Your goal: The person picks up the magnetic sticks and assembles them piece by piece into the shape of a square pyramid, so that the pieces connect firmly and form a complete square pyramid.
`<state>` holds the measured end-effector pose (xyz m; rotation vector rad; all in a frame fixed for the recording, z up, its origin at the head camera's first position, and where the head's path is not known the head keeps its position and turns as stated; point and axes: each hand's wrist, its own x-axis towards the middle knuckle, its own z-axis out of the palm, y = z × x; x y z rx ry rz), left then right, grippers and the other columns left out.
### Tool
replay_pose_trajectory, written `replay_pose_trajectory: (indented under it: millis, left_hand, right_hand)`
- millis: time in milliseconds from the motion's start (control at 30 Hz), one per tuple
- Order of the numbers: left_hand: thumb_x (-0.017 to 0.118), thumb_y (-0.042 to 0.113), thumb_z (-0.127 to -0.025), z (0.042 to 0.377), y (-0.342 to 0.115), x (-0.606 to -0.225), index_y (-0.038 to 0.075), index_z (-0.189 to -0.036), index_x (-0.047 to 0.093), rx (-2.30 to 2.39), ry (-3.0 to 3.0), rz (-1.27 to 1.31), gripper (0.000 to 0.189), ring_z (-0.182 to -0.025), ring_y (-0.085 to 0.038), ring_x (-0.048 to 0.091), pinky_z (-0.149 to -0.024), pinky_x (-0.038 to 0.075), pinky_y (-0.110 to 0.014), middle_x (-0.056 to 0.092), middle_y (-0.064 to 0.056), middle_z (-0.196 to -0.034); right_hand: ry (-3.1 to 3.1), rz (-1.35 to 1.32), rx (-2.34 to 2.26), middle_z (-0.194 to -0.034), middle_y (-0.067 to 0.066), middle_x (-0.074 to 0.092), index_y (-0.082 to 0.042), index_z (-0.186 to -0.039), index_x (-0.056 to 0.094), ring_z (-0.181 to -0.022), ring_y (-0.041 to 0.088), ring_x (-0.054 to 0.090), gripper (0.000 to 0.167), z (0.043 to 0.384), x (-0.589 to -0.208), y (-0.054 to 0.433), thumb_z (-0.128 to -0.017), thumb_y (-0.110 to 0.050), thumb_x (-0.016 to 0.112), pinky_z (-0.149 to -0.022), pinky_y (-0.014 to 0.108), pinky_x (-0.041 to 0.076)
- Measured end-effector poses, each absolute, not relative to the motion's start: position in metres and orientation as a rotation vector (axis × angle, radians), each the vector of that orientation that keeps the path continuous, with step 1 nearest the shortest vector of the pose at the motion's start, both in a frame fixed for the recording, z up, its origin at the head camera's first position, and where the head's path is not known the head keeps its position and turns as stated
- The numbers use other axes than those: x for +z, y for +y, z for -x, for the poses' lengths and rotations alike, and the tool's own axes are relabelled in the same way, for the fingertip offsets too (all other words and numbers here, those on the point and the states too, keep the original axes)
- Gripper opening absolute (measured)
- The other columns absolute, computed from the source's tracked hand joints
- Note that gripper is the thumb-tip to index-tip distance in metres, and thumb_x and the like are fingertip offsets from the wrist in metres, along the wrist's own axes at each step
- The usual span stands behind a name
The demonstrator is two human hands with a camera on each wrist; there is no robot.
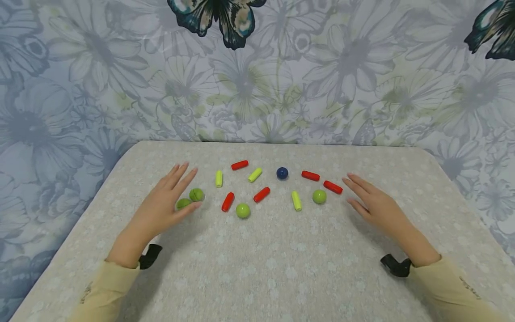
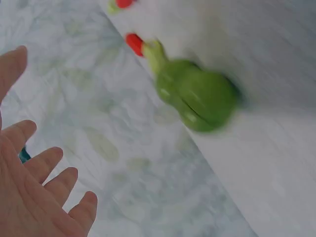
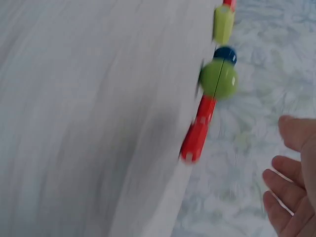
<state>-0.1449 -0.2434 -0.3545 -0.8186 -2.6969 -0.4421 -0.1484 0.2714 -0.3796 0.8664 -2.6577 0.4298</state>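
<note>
My left hand (image 1: 165,201) hovers at the left of the scattered pieces, its fingers spread and holding nothing. Two green balls (image 1: 196,194) lie beside its thumb, one partly hidden behind the hand. On the right, my right hand (image 1: 376,203) has its fingers extended toward a red cylinder (image 1: 333,187), with nothing in it. Another green ball (image 1: 319,197) sits left of that cylinder. The left wrist view shows the spread left fingers (image 2: 47,165) apart from blurred green balls (image 2: 210,101). In the right wrist view the right fingers (image 3: 284,187) are well apart from the red cylinders (image 3: 195,140).
Between the hands lie a dark blue ball (image 1: 282,173), a green ball (image 1: 243,210), several more red cylinders (image 1: 262,194) and three yellow-green cylinders (image 1: 296,201). A pale patterned cloth (image 1: 257,268) covers the table, which meets a floral wall (image 1: 257,89) at the back.
</note>
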Motion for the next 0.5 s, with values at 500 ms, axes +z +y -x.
replay_pose_trajectory:
  millis: [500]
  left_hand:
    - [0.062,0.029,-0.092,0.171,-0.108,-0.367,0.018,-0.149,0.026,-1.138,-2.678,1.137,0.068,-0.136,-0.015,0.021,-0.105,0.028,-0.042,0.022,-0.001,-0.152]
  right_hand:
    - [-2.653,-0.763,1.333,-0.127,0.019,0.052,0.002,-0.13,0.051,-0.114,0.033,0.051,0.045,0.17,-0.416,0.221,-0.087,0.002,0.065,-0.09,0.042,0.045]
